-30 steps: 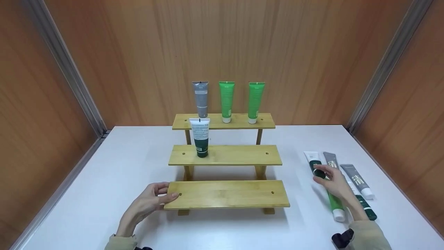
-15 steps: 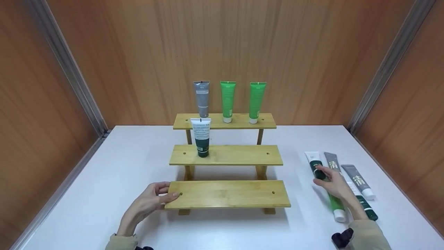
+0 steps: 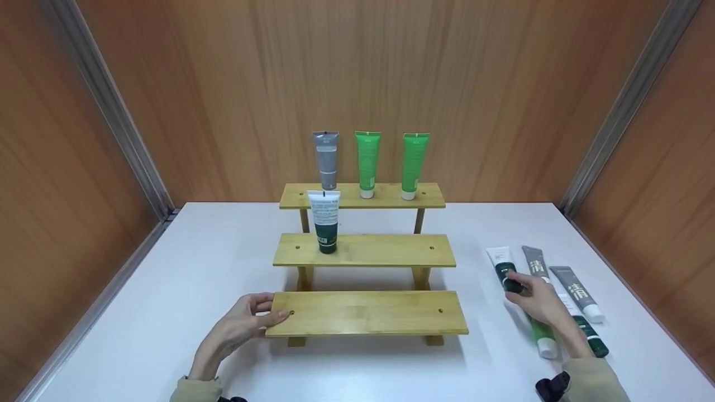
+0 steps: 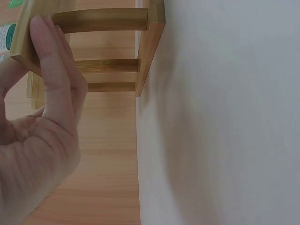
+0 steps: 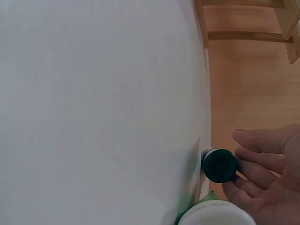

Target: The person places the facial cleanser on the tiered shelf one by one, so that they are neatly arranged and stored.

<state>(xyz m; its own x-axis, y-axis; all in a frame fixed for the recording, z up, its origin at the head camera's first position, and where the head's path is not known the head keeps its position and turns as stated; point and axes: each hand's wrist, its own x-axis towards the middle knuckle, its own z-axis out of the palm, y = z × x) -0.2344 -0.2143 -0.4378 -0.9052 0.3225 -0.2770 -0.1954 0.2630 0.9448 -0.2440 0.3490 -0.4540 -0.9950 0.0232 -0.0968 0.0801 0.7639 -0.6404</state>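
At the lower left, my left hand point(image 3: 241, 324) grips the left end of the bottom step of a three-tier wooden display stand point(image 3: 366, 314), thumb on top. The left wrist view shows its fingers point(image 4: 54, 65) under the board. At the right, my right hand point(image 3: 539, 301) is over a white and dark green squeeze tube point(image 3: 505, 269) lying on the table. In the right wrist view its fingers touch that tube by the dark green cap point(image 5: 220, 166), while the thumb stands apart from it. A green squeeze tube point(image 3: 542, 330) lies partly hidden under this hand.
Two grey tubes point(image 3: 577, 293) and another white and dark green tube point(image 3: 591, 335) lie at the right. A grey tube point(image 3: 327, 159) and two green tubes point(image 3: 414, 162) stand on the top step. One white and dark green tube point(image 3: 325, 220) stands on the middle step's left.
My right hand's fingers have moved down onto the dark-capped tube, which has shifted slightly left and towards me. My left hand keeps its grip on the stand.
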